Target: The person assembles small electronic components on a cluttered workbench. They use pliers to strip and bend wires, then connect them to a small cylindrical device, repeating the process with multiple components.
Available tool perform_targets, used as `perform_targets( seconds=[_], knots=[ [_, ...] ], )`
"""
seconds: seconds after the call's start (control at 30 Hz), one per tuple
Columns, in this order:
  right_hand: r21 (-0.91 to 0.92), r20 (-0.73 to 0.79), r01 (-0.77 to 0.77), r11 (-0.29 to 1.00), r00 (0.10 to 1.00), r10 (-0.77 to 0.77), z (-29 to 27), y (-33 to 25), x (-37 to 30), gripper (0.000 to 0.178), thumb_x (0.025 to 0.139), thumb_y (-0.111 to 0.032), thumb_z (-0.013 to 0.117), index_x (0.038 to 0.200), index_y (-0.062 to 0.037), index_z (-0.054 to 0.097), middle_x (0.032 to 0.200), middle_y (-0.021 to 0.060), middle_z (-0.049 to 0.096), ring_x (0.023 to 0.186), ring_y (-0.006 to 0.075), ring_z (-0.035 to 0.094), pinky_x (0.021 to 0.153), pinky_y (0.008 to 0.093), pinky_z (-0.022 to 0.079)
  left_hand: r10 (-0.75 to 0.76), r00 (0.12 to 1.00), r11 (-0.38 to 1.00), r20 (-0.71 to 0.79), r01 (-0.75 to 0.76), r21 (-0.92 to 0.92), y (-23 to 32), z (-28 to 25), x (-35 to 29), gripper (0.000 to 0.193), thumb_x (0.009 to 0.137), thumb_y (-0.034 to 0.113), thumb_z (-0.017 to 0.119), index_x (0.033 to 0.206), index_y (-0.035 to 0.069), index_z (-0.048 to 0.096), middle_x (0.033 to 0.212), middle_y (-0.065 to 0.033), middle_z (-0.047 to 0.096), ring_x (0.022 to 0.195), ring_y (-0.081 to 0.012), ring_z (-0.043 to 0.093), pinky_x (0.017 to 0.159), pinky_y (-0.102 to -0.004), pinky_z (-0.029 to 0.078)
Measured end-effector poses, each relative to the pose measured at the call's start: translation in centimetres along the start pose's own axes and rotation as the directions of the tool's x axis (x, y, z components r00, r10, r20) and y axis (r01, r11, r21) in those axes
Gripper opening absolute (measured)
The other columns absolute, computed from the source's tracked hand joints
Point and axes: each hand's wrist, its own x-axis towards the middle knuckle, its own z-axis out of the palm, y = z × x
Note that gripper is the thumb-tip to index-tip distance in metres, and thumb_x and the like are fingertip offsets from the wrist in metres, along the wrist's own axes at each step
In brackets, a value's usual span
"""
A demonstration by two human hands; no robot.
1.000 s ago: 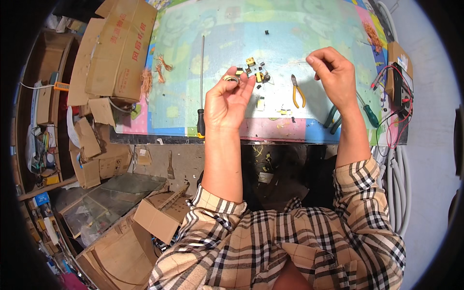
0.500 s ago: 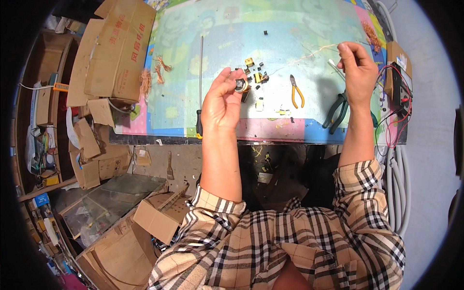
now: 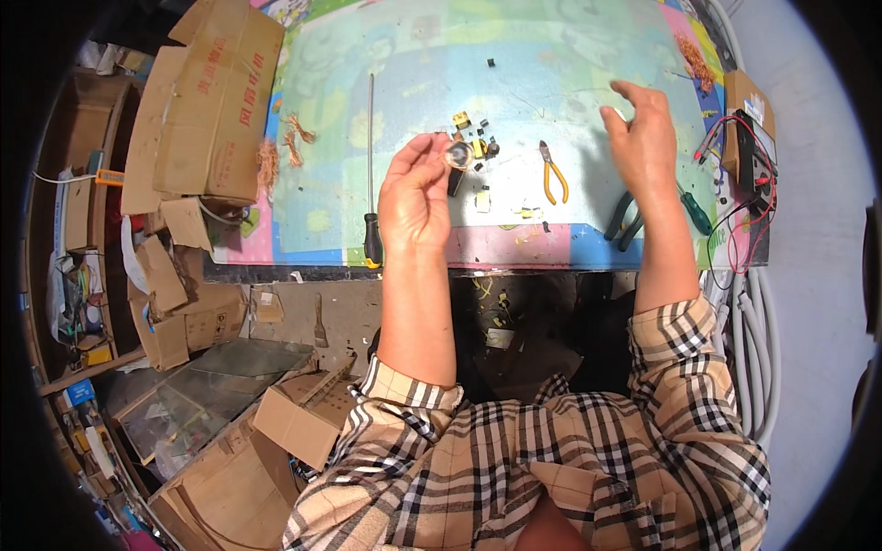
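Cartoon-print counter (image 3: 551, 46) fills the top of view, its far edge cut off; big cardboard carton (image 3: 216, 110) stands at L. R hand (image 3: 643, 138) is raised over it, thumb & index parted, nothing visible gripped; can't tell if a fine strand runs between hands. L hand (image 3: 415, 188) pinches a small round coil-like part (image 3: 458, 154) approx. mid-counter, just above the counter's scattered yellow-and-black bits (image 3: 461, 119).

Prob. best handling: light pinch on the rim, L thumb off the face, R fingertips taking only one strand at a time w/ a slow, even pull; rough tugs might snap fine wire. Yellow-handled diagonal cutters (image 3: 553, 174) lie between hands, so keep any strand clear of the blades.

Hard to see: L fingers cover some of the round part's edge; R wrist partly hides the green-handled pliers (image 3: 618, 219); smallest bits too tiny to ID.
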Motion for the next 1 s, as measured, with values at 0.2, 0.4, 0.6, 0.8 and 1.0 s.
perform_targets(
  seconds=[0.2, 0.4, 0.6, 0.8, 1.0],
  knots=[
    [0.51, 0.538, -0.254, 0.822, 0.839, -0.074, 2.7, -6.1, -3.7, 0.036, 0.09, -0.016, 0.058, 0.123, -0.0015, 0.056, 0.114, 0.0186, 0.055, 0.095, 0.0277, 0.061, 0.082, 0.0379, 0.049, -0.026, 1.0, 1.0, 0.014, 0.026, 0.015, -1.6, 1.1, -0.5, 0.029, 0.081, -0.02, 0.048, 0.108, -0.012, 0.051, 0.109, -0.0215, 0.055, 0.11, -0.0314, 0.058, 0.1, -0.0387, 0.051],
    [0.249, 0.519, -0.013, 0.968, 0.846, -0.122, 3.9, -3.4, -3.6, 0.023, 0.087, -0.013, 0.058, 0.107, -0.0025, 0.065, 0.105, 0.021, 0.061, 0.097, 0.0378, 0.06, 0.087, 0.0436, 0.047, 0.017, 0.999, 0.999, -0.046, -0.015, 0.044, 0.3, -0.4, -0.1, 0.03, 0.082, -0.015, 0.051, 0.112, -0.009, 0.051, 0.11, -0.019, 0.056, 0.103, -0.0288, 0.06, 0.096, -0.0389, 0.053],
    [-0.137, 0.856, 0.252, 0.958, 0.517, -0.014, 5.6, -0.7, -5.5, 0.031, 0.08, -0.025, 0.069, 0.104, -0.0056, 0.064, 0.1, 0.0168, 0.063, 0.094, 0.0356, 0.061, 0.081, 0.0427, 0.049, 0.011, 1.0, 0.992, 0.016, -0.013, 0.128, 0.7, -0.6, -0.2, 0.033, 0.083, -0.008, 0.054, 0.116, -0.007, 0.051, 0.111, -0.0185, 0.058, 0.095, -0.0256, 0.06, 0.086, -0.0364, 0.055],
    [-0.186, 0.939, 0.466, 0.865, 0.344, 0.017, 6.7, 0.4, -9.7, 0.042, 0.075, -0.031, 0.074, 0.107, -0.0056, 0.062, 0.106, 0.016, 0.064, 0.098, 0.0327, 0.064, 0.08, 0.0413, 0.053, 0.002, 1.0, 0.998, 0.028, -0.004, 0.066, 1.2, -1.0, -0.5, 0.031, 0.083, -0.007, 0.055, 0.114, -0.008, 0.052, 0.108, -0.0187, 0.059, 0.09, -0.0236, 0.06, 0.083, -0.0356, 0.055],
    [-0.236, 0.943, 0.39, 0.89, 0.312, 0.113, 6.8, 0.6, -8.1, 0.013, 0.079, -0.018, 0.068, 0.085, -0.0068, 0.071, 0.082, 0.0114, 0.071, 0.077, 0.0277, 0.068, 0.069, 0.0365, 0.053, -0.022, 0.995, 0.997, 0.094, 0.015, 0.076, 1.4, -1.4, -0.9, 0.028, 0.084, -0.005, 0.057, 0.112, -0.007, 0.053, 0.105, -0.0178, 0.061, 0.086, -0.0217, 0.06, 0.077, -0.0334, 0.054]
  ],
)
